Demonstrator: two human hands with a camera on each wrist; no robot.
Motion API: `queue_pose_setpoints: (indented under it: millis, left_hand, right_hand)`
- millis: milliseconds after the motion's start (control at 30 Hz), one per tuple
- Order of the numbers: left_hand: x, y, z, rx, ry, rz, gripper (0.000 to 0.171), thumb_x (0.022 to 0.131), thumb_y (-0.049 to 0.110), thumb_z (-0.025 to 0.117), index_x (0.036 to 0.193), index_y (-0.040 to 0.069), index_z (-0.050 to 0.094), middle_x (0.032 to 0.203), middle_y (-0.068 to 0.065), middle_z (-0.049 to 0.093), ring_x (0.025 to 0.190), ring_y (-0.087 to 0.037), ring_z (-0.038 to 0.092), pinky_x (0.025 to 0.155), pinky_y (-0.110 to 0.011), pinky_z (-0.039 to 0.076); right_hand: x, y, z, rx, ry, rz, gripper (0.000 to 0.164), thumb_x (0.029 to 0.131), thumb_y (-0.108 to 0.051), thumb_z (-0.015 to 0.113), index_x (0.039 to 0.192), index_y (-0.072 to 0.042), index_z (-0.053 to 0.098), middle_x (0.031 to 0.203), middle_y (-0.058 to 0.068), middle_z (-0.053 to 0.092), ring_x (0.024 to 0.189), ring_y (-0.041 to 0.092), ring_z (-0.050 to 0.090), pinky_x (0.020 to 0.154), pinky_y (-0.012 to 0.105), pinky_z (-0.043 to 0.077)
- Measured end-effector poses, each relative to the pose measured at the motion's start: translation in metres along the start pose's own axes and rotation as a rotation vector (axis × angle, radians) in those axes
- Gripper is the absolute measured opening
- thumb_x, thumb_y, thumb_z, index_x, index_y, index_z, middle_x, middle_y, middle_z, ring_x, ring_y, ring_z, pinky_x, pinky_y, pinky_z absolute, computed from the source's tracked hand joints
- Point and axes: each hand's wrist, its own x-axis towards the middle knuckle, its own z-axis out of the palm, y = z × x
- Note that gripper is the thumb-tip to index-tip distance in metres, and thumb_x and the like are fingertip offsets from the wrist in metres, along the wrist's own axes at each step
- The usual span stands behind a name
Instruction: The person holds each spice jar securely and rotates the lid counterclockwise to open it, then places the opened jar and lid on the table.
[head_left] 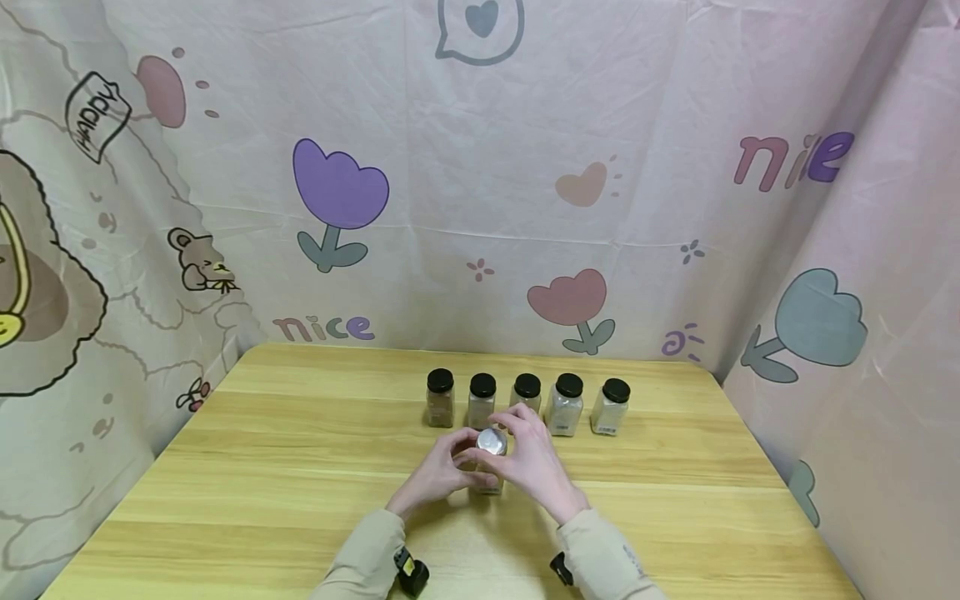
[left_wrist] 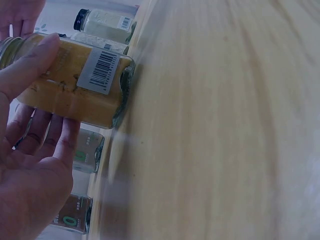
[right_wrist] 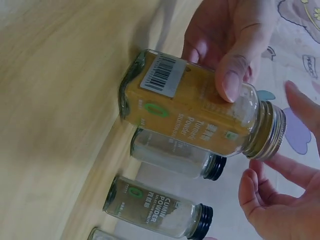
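A square glass jar of turmeric powder point(right_wrist: 185, 110), orange-yellow inside, stands upright with a bare threaded neck and a round silver top point(head_left: 491, 441). My left hand point(head_left: 438, 475) holds its body from the left; in the left wrist view, the thumb lies across one side of the jar point(left_wrist: 65, 92), with fingers behind it. From the right, my right hand point(head_left: 536, 467) reaches around the silver top. In the right wrist view, that hand's thumb point(right_wrist: 300, 102) is apart from the rim, while a finger is close beneath it. Whether that finger touches the rim is unclear.
Several black-capped jars stand in a row behind my hands, from a brown-filled jar point(head_left: 440, 408) at left to a pale one point(head_left: 611, 408) at right. One reads cumin powder point(right_wrist: 150, 207). The wooden table point(head_left: 262, 467) ends at a printed cloth point(head_left: 465, 167).
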Motion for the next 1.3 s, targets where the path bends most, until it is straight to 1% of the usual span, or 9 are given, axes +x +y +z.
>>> queue_pose_setpoints:
  millis: [133, 367, 467, 667, 933, 1067, 1133, 1233, 1300]
  left_hand:
    - [-0.001, 0.0, 0.0, -0.005, -0.005, 0.011, 0.048, 0.079, 0.011, 0.085, 0.121, 0.003, 0.062, 0.123, -0.012, 0.066, 0.11, -0.004, 0.062, 0.108, -0.02, 0.049]
    - [0.0, -0.001, 0.0, -0.012, -0.004, 0.034, 0.047, 0.081, 0.008, 0.083, 0.12, -0.001, 0.061, 0.125, -0.017, 0.064, 0.117, -0.012, 0.06, 0.116, -0.043, 0.046]
    - [0.0, -0.001, 0.0, -0.011, -0.001, 0.035, 0.046, 0.081, 0.007, 0.083, 0.12, -0.002, 0.061, 0.126, -0.018, 0.063, 0.119, -0.017, 0.06, 0.116, -0.044, 0.046]
    - [0.001, -0.001, 0.001, -0.013, -0.004, 0.041, 0.047, 0.081, 0.006, 0.083, 0.121, -0.003, 0.061, 0.127, -0.02, 0.062, 0.123, -0.027, 0.06, 0.115, -0.04, 0.048]
    - [0.0, -0.001, 0.001, -0.015, 0.0, 0.017, 0.052, 0.08, 0.007, 0.084, 0.124, -0.003, 0.059, 0.127, -0.019, 0.063, 0.123, -0.031, 0.06, 0.116, -0.042, 0.046]
    - [0.0, -0.001, 0.001, -0.007, 0.001, 0.019, 0.052, 0.08, 0.008, 0.084, 0.124, -0.003, 0.059, 0.126, -0.019, 0.063, 0.122, -0.028, 0.061, 0.113, -0.032, 0.049]
    - [0.0, -0.001, 0.0, -0.008, 0.0, 0.024, 0.05, 0.08, 0.007, 0.084, 0.123, -0.003, 0.059, 0.125, -0.019, 0.063, 0.119, -0.022, 0.061, 0.109, -0.024, 0.051]
    - [0.0, -0.002, 0.0, -0.015, -0.006, 0.034, 0.049, 0.08, 0.007, 0.083, 0.122, -0.002, 0.06, 0.125, -0.019, 0.063, 0.114, -0.012, 0.061, 0.103, -0.015, 0.05]
    - [0.0, -0.002, 0.0, -0.015, -0.007, 0.046, 0.048, 0.081, 0.006, 0.083, 0.122, -0.002, 0.06, 0.125, -0.02, 0.063, 0.111, -0.007, 0.061, 0.102, -0.014, 0.05]
  right_hand:
    - [0.001, -0.001, 0.003, -0.051, 0.028, -0.009, 0.044, 0.07, -0.035, 0.091, 0.101, -0.007, 0.075, 0.092, -0.001, 0.061, 0.085, 0.013, 0.055, 0.074, 0.022, 0.043]
    - [0.002, -0.002, 0.001, -0.011, -0.016, -0.007, 0.035, 0.073, -0.023, 0.09, 0.1, -0.006, 0.076, 0.092, 0.001, 0.063, 0.084, 0.014, 0.057, 0.071, 0.018, 0.046]
    - [0.002, -0.002, -0.002, 0.026, -0.046, -0.001, 0.034, 0.074, -0.018, 0.089, 0.103, -0.005, 0.076, 0.097, 0.003, 0.066, 0.087, 0.015, 0.059, 0.074, 0.021, 0.047]
    - [0.002, 0.001, -0.006, 0.092, -0.092, -0.038, 0.034, 0.076, -0.009, 0.086, 0.107, -0.002, 0.075, 0.104, 0.008, 0.07, 0.09, 0.02, 0.064, 0.079, 0.035, 0.055]
    - [0.003, 0.003, -0.011, 0.143, -0.163, -0.038, 0.04, 0.079, -0.007, 0.082, 0.118, -0.002, 0.071, 0.114, 0.009, 0.07, 0.097, 0.023, 0.067, 0.088, 0.046, 0.057]
    - [0.002, 0.002, -0.009, 0.096, -0.148, -0.019, 0.05, 0.077, -0.019, 0.087, 0.122, -0.004, 0.069, 0.116, 0.008, 0.067, 0.104, 0.023, 0.062, 0.09, 0.043, 0.053]
    - [0.001, 0.002, -0.006, 0.031, -0.103, -0.021, 0.053, 0.075, -0.027, 0.089, 0.119, -0.005, 0.07, 0.111, 0.005, 0.065, 0.102, 0.019, 0.058, 0.088, 0.035, 0.049]
    - [-0.001, 0.001, -0.001, -0.051, -0.038, -0.037, 0.049, 0.073, -0.033, 0.09, 0.11, -0.006, 0.073, 0.101, 0.001, 0.063, 0.095, 0.015, 0.055, 0.081, 0.026, 0.047]
    - [-0.002, 0.001, 0.0, -0.072, -0.018, -0.046, 0.044, 0.072, -0.032, 0.09, 0.105, -0.007, 0.074, 0.096, -0.001, 0.061, 0.089, 0.013, 0.053, 0.076, 0.023, 0.043]
